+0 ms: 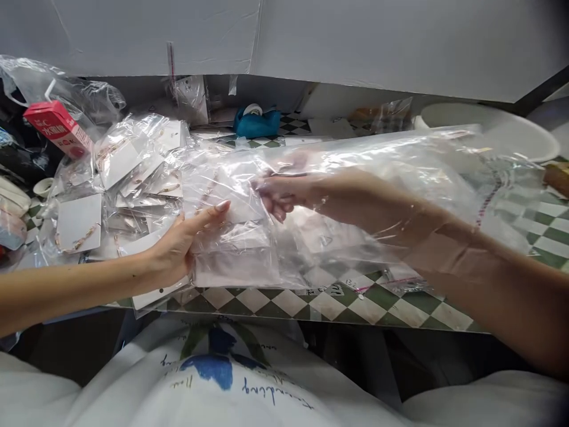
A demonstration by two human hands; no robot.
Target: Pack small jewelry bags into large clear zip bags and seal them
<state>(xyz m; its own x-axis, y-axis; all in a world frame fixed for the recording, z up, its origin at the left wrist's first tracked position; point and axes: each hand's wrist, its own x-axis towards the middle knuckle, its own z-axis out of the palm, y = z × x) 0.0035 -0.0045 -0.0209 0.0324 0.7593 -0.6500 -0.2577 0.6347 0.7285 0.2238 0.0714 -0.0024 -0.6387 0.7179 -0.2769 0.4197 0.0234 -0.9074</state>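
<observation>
Bag (400,160) of thin clear plastic lies across the middle of the worktop (324,302), and its right part drapes over the right forearm. Pale flat packets show through it near the left end. It should be very light, soft and slippery, so it will fold and slide easily; the firmer place to take hold seems to be around the packets, not the loose film.

Left hand (178,249) is open with the fingers spread, and its thumb lies on the lower left part of the bag, without a clear pinch. Right hand (280,198) is half curled behind the plastic, and I cannot tell if it grips anything.

Left of the bag, a heap of small bags (137,160) holds white cards with thin chains. Checkered tiles show along the front edge, while a white basin (489,133) stands near the back right corner.
</observation>
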